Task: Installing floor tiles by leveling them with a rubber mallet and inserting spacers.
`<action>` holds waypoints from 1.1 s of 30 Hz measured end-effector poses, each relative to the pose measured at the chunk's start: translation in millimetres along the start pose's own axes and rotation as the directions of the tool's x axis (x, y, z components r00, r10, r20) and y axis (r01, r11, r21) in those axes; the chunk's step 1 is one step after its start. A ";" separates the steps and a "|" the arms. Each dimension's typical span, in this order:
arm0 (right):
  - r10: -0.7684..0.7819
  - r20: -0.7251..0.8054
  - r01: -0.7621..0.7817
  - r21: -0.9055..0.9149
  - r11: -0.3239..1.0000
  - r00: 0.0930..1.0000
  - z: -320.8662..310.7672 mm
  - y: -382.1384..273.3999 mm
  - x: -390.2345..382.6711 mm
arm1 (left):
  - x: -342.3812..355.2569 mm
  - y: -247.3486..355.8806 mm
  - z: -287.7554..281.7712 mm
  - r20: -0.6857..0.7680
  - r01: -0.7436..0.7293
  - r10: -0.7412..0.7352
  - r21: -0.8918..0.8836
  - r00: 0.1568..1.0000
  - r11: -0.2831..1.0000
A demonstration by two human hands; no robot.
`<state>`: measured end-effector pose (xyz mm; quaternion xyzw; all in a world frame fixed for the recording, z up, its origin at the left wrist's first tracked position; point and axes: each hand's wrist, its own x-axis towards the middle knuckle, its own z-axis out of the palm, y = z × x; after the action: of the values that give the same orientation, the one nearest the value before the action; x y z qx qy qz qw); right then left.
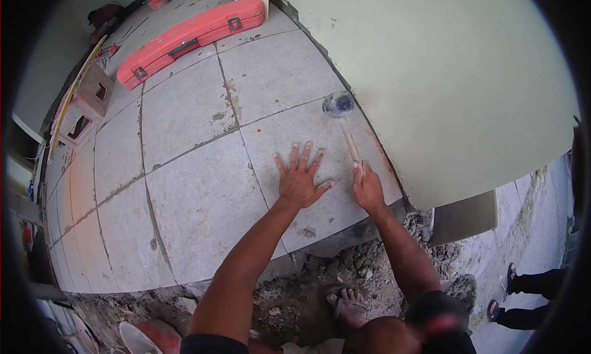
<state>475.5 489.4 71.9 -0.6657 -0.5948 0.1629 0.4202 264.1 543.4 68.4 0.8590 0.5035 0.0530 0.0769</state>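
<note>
Gripping the mallet (340, 108), right of centre in the head view, the right hand (368, 186) is closed; the left hand (299, 184) lies spread wide on the tile (332, 154), mid-frame. A misaimed blow could strike the left hand; excess force could crack the tile.

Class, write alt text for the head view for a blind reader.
A person's left hand lies spread on a grey floor tile; the right hand grips a wooden-handled rubber mallet. A closed red case lies farther off.
</note>
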 end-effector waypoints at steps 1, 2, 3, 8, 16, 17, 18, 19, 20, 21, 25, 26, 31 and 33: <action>0.021 0.069 -0.015 -0.083 0.996 0.997 -2.1 10.1 5.7 | 2.4 2.8 2.7 -0.023 -0.009 0.009 0.003 1.000 1.000; 0.044 0.141 -0.023 -0.149 0.989 0.989 -0.1 3.6 11.4 | 1.5 -1.9 3.1 -0.042 -0.008 0.008 0.019 0.999 1.000; 0.047 0.136 -0.027 -0.145 0.989 0.990 -0.6 -3.1 12.2 | -0.1 -5.3 3.8 -0.041 -0.012 0.013 0.024 0.999 1.000; 0.111 0.073 -0.103 -0.101 0.990 0.991 -4.9 -5.2 14.1 | 1.6 0.3 -1.6 0.001 -0.003 0.003 0.031 1.000 1.000; 0.099 0.029 -0.095 -0.101 0.990 0.995 -7.3 8.7 3.2 | 3.0 4.7 -1.7 0.022 -0.008 0.008 0.021 1.000 1.000; 0.093 0.079 -0.078 -0.177 0.981 0.993 -6.6 12.6 4.1 | 3.3 5.2 -0.4 0.014 -0.003 0.003 0.021 1.000 1.000; 0.144 0.092 -0.135 -0.101 0.986 0.985 -10.4 -2.7 7.1 | 0.8 1.2 -0.6 0.015 -0.005 0.005 0.030 1.000 1.000; 0.146 0.089 -0.138 -0.093 0.986 0.985 -9.9 -13.8 2.9 | -2.0 -2.6 -0.6 0.024 0.005 -0.006 0.043 1.000 0.999; 0.164 0.052 -0.162 -0.044 0.986 0.985 -14.7 -19.5 -5.9 | -2.5 0.7 -1.3 0.031 0.015 -0.016 0.046 0.999 0.999; 0.183 0.016 -0.183 0.006 0.983 0.983 -17.5 -21.3 -13.4 | -1.8 1.9 -2.4 0.031 0.013 -0.015 0.046 0.999 0.999; 0.238 0.150 -0.201 -0.225 0.953 0.960 -26.0 -0.7 -27.2 | 3.3 9.5 -0.2 0.021 0.014 -0.015 0.040 1.000 0.999; 0.217 0.140 -0.205 -0.098 0.974 0.966 -30.5 -11.2 -28.7 | 1.5 5.8 -0.7 0.016 0.022 -0.023 0.046 1.000 0.999; 0.216 0.141 -0.198 -0.128 0.972 0.966 -24.4 -7.9 -35.2 | 0.5 -5.1 -3.3 -0.025 0.018 -0.017 0.034 1.000 0.999; 0.178 0.132 -0.169 -0.077 0.983 0.975 -30.1 -6.0 -40.7 | -3.4 -5.3 0.3 -0.044 -0.006 0.007 0.022 0.999 1.000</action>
<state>483.4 440.2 82.8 -0.7155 -0.5671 0.2253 0.3402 258.0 542.9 67.1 0.8600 0.5027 0.0666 0.0561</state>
